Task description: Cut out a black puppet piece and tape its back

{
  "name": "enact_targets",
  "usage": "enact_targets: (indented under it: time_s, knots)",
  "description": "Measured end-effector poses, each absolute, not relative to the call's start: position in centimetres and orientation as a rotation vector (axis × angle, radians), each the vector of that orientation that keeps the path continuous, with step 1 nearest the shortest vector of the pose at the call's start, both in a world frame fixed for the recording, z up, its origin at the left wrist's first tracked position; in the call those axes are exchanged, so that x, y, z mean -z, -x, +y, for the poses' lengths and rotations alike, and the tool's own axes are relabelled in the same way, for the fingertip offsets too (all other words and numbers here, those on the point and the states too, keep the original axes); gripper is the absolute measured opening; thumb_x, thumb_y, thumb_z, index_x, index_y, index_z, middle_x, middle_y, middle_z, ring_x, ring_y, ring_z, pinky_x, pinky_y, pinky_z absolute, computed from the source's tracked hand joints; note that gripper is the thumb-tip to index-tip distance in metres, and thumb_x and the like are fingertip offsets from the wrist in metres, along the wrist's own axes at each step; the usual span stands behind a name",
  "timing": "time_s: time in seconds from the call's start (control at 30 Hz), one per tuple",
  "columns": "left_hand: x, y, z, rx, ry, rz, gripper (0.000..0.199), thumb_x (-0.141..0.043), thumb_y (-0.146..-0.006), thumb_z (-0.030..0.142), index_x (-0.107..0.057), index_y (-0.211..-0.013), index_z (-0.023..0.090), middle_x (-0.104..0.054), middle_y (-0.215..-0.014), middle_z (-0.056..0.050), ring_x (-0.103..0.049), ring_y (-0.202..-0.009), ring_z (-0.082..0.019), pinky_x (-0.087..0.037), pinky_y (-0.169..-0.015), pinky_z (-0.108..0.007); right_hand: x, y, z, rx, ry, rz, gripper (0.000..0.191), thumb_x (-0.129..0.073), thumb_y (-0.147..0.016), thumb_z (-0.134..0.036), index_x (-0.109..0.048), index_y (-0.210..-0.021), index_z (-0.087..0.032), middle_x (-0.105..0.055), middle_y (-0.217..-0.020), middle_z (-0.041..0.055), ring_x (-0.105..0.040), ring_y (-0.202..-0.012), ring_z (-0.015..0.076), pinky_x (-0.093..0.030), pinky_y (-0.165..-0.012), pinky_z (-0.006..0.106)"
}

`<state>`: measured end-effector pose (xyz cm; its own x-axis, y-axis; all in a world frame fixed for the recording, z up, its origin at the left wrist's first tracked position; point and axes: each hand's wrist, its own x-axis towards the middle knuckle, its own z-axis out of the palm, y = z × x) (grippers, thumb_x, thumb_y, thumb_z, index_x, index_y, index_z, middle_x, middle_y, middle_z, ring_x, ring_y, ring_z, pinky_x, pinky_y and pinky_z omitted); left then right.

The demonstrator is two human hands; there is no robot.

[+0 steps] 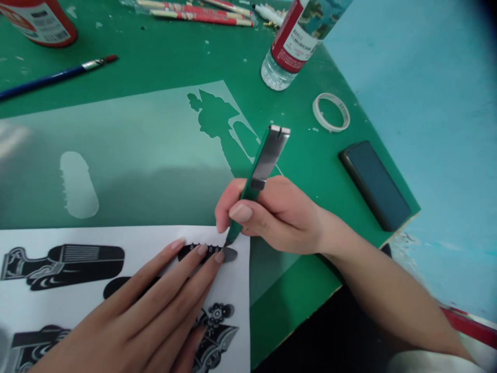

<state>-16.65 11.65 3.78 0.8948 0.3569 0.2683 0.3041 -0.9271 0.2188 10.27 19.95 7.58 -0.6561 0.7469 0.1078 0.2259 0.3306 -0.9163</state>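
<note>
My right hand (267, 212) grips a green and silver craft knife (258, 178), its tip pointing down at a small dark printed shape (229, 255) on a white sheet. My left hand (155, 311) lies flat on that white printed sheet (147, 235), its fingertips beside the knife tip and partly covering the shape. Black and white printed figures (83, 264) show on the sheet around my left hand. Beyond it lies a translucent sheet (155, 140) with a figure-shaped cutout near its right corner. A loose pale oval piece (79, 186) rests on the translucent sheet.
At the back stand a red bottle (46, 23) and a clear water bottle (291, 46). A blue paintbrush (58, 76) lies at the left, with red-wrapped sticks (202, 15) farther back. A tape roll (331, 112) and a dark phone (375, 184) are near the green table's right edge.
</note>
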Motion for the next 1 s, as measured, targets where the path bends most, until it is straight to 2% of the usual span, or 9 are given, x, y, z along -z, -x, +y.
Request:
enact_targets:
  time_s: [0.3, 0.4, 0.5, 0.6, 0.7, 0.77, 0.83, 0.9, 1.0]
  knots:
    - [-3.7, 16.2, 11.6, -0.475, -2.890, 0.610, 0.057, -0.055, -0.101, 0.038, -0.054, -0.150, 0.009, -0.050, -0.162, -0.013, -0.038, -0.156, -0.033, -0.023, -0.136, -0.050, -7.4, -10.0, 20.1, -1.281, 0.820, -1.914, 0.034, -0.055, -0.111, -0.039, -0.066, -0.090, -0.015, -0.061, -0.071, -0.0038, -0.046, -0.055, 0.0052, -0.038, -0.053, 0.018]
    - [-3.8, 16.1, 11.7, -0.476, -2.885, 0.619, 0.057, -0.056, -0.101, 0.038, -0.053, -0.150, 0.009, -0.051, -0.161, -0.012, -0.038, -0.156, -0.032, -0.019, -0.137, -0.049, -7.3, -9.8, 19.8, -1.199, 0.828, -1.739, 0.030, -0.074, -0.100, -0.037, -0.066, -0.080, -0.017, -0.053, -0.058, -0.0070, -0.043, -0.048, 0.0060, -0.030, -0.044, 0.022]
    - [-3.9, 15.9, 11.8, -0.476, -2.877, 0.623, 0.055, -0.054, -0.103, 0.037, -0.053, -0.150, 0.008, -0.052, -0.160, -0.013, -0.037, -0.157, -0.031, -0.014, -0.138, -0.048, -7.2, -9.6, 19.4, -1.046, 0.837, -1.667, 0.043, -0.088, -0.087, -0.042, -0.057, -0.067, -0.019, -0.053, -0.056, -0.0068, -0.046, -0.047, 0.0075, -0.032, -0.043, 0.024]
    - [-3.9, 15.9, 11.8, -0.511, -2.872, 0.618, 0.054, -0.048, -0.106, 0.034, -0.051, -0.151, 0.005, -0.049, -0.162, -0.014, -0.030, -0.160, -0.031, -0.012, -0.137, -0.047, -6.9, -9.5, 19.3, -0.841, 0.896, -1.673, 0.055, -0.092, -0.082, -0.040, -0.044, -0.062, -0.022, -0.051, -0.053, -0.0077, -0.043, -0.044, 0.0069, -0.034, -0.043, 0.024]
    - [-4.0, 16.0, 11.8, -0.545, -2.859, 0.652, 0.052, -0.043, -0.107, 0.031, -0.050, -0.151, 0.004, -0.048, -0.163, -0.015, -0.028, -0.160, -0.031, -0.012, -0.137, -0.046, -6.7, -9.6, 19.5, -0.769, 0.810, -1.754, 0.043, -0.084, -0.092, -0.035, -0.053, -0.066, -0.021, -0.056, -0.056, -0.0066, -0.045, -0.045, 0.0070, -0.037, -0.046, 0.024]
    - [-4.2, 16.4, 11.9, -0.531, -2.891, 0.597, 0.050, -0.046, -0.106, 0.031, -0.055, -0.148, 0.006, -0.053, -0.160, -0.014, -0.035, -0.157, -0.031, -0.017, -0.137, -0.047, -6.6, -9.8, 19.7, -0.804, 0.735, -1.882, 0.034, -0.070, -0.103, -0.036, -0.066, -0.073, -0.020, -0.066, -0.062, -0.0037, -0.052, -0.050, 0.0078, -0.043, -0.052, 0.023]
    - [-4.5, 17.0, 12.0, -0.495, -2.972, 0.476, 0.050, -0.053, -0.102, 0.035, -0.059, -0.146, 0.011, -0.056, -0.157, -0.011, -0.042, -0.154, -0.033, -0.022, -0.136, -0.049, -6.6, -9.9, 19.7, -0.821, 0.734, -2.011, 0.036, -0.064, -0.107, -0.037, -0.071, -0.077, -0.020, -0.071, -0.067, -0.0015, -0.057, -0.056, 0.0089, -0.047, -0.058, 0.023]
    - [-4.7, 17.5, 12.0, -0.453, -3.043, 0.367, 0.053, -0.059, -0.099, 0.041, -0.060, -0.146, 0.015, -0.056, -0.157, -0.010, -0.043, -0.153, -0.034, -0.023, -0.136, -0.052, -6.5, -9.9, 19.7, -0.765, 0.755, -2.069, 0.038, -0.065, -0.106, -0.040, -0.069, -0.074, -0.020, -0.071, -0.066, -0.0013, -0.058, -0.057, 0.0097, -0.048, -0.061, 0.024]
    - [-4.8, 17.8, 11.7, -0.400, -3.072, 0.315, 0.060, -0.064, -0.097, 0.044, -0.056, -0.151, 0.017, -0.052, -0.161, -0.008, -0.038, -0.156, -0.033, -0.017, -0.138, -0.051, -6.4, -9.8, 19.8, -0.639, 0.753, -2.167, 0.045, -0.058, -0.109, -0.043, -0.061, -0.071, -0.020, -0.064, -0.060, -0.0026, -0.055, -0.055, 0.0100, -0.043, -0.057, 0.025]
